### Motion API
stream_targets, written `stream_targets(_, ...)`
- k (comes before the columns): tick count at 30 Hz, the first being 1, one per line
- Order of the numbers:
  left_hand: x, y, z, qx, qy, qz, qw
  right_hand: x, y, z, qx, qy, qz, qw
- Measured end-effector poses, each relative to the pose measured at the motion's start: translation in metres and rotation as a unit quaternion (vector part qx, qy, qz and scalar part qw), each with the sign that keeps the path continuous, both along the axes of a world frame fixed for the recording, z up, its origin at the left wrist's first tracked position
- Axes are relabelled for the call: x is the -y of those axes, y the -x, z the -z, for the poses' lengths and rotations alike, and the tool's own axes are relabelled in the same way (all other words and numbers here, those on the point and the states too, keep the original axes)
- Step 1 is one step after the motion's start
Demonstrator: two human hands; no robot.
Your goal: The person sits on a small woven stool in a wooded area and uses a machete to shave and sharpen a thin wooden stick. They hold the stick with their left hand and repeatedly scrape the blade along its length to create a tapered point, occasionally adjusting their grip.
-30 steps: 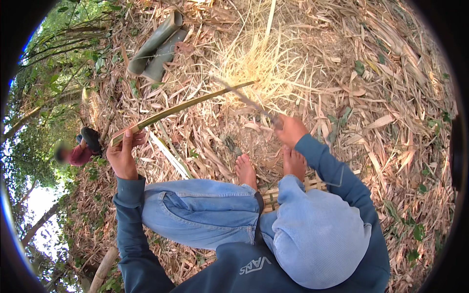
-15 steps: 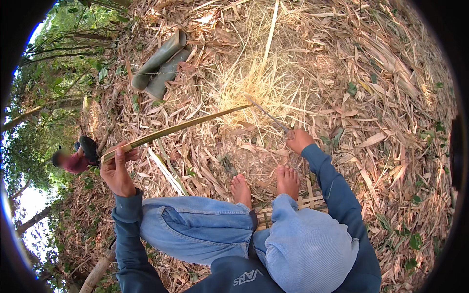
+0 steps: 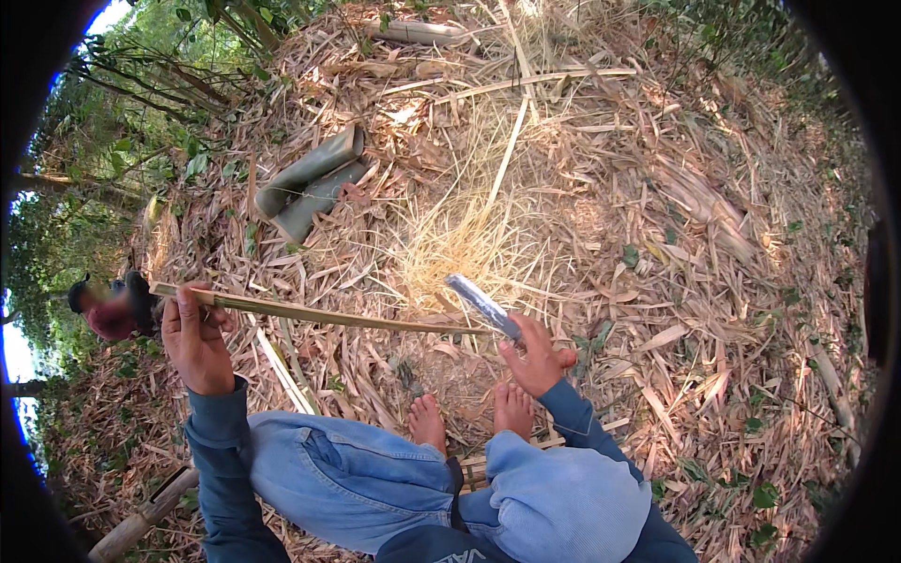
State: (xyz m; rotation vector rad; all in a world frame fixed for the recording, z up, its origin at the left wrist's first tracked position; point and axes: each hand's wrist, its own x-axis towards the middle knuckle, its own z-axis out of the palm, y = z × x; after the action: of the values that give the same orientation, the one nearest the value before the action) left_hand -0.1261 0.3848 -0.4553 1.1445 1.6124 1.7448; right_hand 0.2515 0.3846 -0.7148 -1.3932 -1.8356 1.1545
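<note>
A long, narrow bamboo strip (image 3: 328, 315) stretches nearly level across the front of me. My left hand (image 3: 199, 345) pinches it near its left end, thumb on top. The strip's far right end comes close to the blade in my right hand (image 3: 535, 361); whether they touch I cannot tell. My right hand is closed round the knife (image 3: 483, 305), its handle hidden by the fingers. The grey blade points up and left, its flat side showing. Beneath the blade's tip lies a heap of thin pale shavings (image 3: 446, 249).
Two dark green tubes, perhaps rubber boots (image 3: 310, 175), lie beyond the strip. Pale split strips (image 3: 282, 361) rest on the ground by my left knee. A woven bamboo piece (image 3: 477, 469) is under my legs. Another person (image 3: 113, 314) is at the far left. Dry leaves cover the ground.
My view has tilted farther ahead. The bamboo strip has swung from slanting to nearly level. My right hand has come nearer my left, and the knife has turned its flat side up.
</note>
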Motion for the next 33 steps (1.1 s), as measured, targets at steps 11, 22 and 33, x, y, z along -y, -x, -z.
stream_targets(11, -0.052, -0.041, -0.015, 0.127, 0.046, 0.104, 0.985, 0.009, -0.009, -0.05, -0.108, 0.126, -0.139, 0.976)
stream_targets(22, -0.019, -0.178, 0.002, -0.292, 0.163, 0.572, 0.749, -0.012, 0.019, -0.065, -0.325, 0.372, -0.044, 0.868)
stream_targets(33, -0.037, -0.143, 0.01, -0.51, -0.057, 0.349, 0.784, -0.05, 0.073, -0.133, -0.407, 0.366, -0.045, 0.835)
